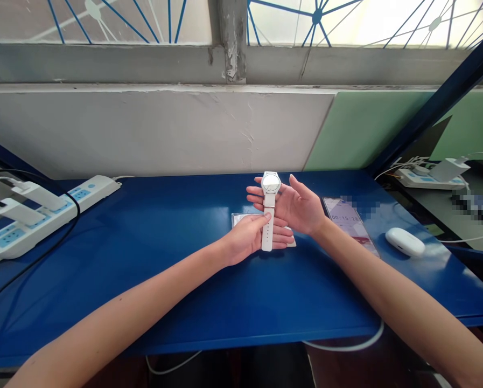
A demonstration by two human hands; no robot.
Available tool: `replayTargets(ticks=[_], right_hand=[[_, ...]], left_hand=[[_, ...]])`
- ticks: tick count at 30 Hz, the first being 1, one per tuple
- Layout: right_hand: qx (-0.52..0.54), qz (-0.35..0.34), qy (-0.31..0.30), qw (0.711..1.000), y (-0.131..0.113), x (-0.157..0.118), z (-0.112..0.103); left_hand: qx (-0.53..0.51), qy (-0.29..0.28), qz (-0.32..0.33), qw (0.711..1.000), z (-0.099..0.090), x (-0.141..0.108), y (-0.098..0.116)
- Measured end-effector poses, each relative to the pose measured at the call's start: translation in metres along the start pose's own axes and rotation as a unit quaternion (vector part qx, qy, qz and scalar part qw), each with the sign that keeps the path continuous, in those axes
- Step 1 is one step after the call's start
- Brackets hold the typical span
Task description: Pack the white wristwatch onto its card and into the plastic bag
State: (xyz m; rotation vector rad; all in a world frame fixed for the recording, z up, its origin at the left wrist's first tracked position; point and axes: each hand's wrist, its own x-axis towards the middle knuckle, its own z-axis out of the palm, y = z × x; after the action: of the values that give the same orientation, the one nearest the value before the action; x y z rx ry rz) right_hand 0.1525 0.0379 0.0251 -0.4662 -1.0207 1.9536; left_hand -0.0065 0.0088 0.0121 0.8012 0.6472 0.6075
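Note:
A white wristwatch (271, 184) with a round face and a long white strap stands near the middle of the head view, its face toward the top. My left hand (245, 237) pinches the strap, thumb on top and the fingers stretched out behind it. My right hand (300, 209) lies palm up with its fingers spread behind the watch's upper part; I cannot tell whether they touch it. Beneath the hands, a pale flat packet (237, 218) rests on the blue table (152, 215), mostly covered by them.
Right of my hands lie a phone (348, 221) showing a timer and a white earbud case (405, 242). A white power strip (51, 215) with plugged-in chargers and a black cable (69, 229) occupies the left side. A wall (164, 129) rises behind the table.

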Motion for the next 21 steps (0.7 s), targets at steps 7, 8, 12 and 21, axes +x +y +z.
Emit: replayTargets(ticks=[7, 8, 12, 21], right_hand=[[0.018, -0.001, -0.022, 1.000, 0.0010, 0.0013, -0.0039], [0.021, -0.004, -0.027, 0.999, 0.0010, 0.0014, -0.0044], [0.025, -0.005, -0.035, 0.999, 0.0004, 0.0013, -0.0052], [0.011, -0.009, -0.015, 1.000, -0.0003, 0.0014, -0.0040]], left_hand=[[0.004, -0.004, -0.006, 1.000, -0.0013, 0.0007, -0.0004], [0.005, -0.003, -0.007, 1.000, -0.0010, 0.0007, -0.0004], [0.009, 0.005, -0.009, 1.000, 0.0006, 0.0003, -0.0003], [0.012, -0.002, -0.009, 1.000, -0.0025, 0.0013, -0.0016]])
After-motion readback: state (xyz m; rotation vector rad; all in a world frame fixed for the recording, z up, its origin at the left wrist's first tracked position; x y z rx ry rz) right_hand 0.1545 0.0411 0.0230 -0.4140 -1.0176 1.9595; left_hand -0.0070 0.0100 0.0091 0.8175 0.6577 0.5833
